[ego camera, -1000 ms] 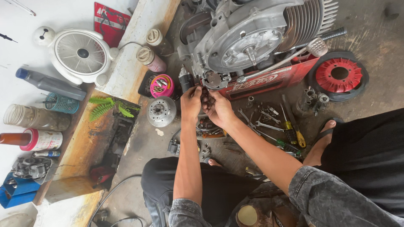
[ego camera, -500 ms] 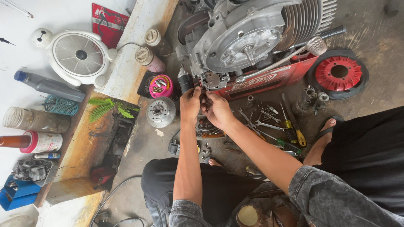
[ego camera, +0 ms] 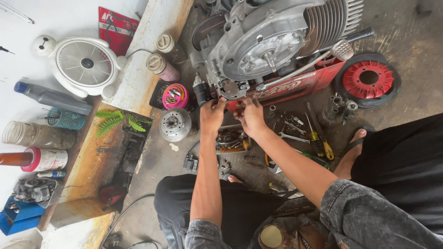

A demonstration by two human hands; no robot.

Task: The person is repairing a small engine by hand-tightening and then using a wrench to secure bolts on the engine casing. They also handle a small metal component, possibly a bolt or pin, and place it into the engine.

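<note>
- Grey concrete floor (ego camera: 415, 37), stained and scuffed, carries everything; a white wall and a pale painted ledge (ego camera: 138, 78) run along the left side
- Resting on a red stand (ego camera: 295, 87) near the top middle is a silver engine (ego camera: 272, 41) with cooling fins at its upper right
- Left hand (ego camera: 212, 115) is at the lower left edge of the engine, its fingers curled in against the small fittings there; what they pinch is hidden
- Right hand (ego camera: 251, 115) is just beside it, fingers bent and pressed to the underside of the engine casing, touching it; whether they grip a part cannot be told
- Both forearms reach up from the person's dark trousers, with grey denim cuffs at the bottom edge
- Spread on the floor just right of the hands is a scatter of spanners and screwdrivers (ego camera: 304, 136), one with a yellow handle
- A red finned disc in a black ring (ego camera: 368, 79) lies well to the right of the engine
- A round pink tub (ego camera: 175, 96) of small parts sits left of the hands, with a round metal part (ego camera: 175, 124) just below it
- A red rectangular carton (ego camera: 117, 25) with white print lies flat at the top left
- A white round fan (ego camera: 85, 64) lies beside the carton
- A grey oil bottle with a blue cap (ego camera: 53, 97) lies on its side at the far left
- A white spray can with a red band (ego camera: 44, 159) lies below it, near a blue box (ego camera: 18, 216) in the corner
</note>
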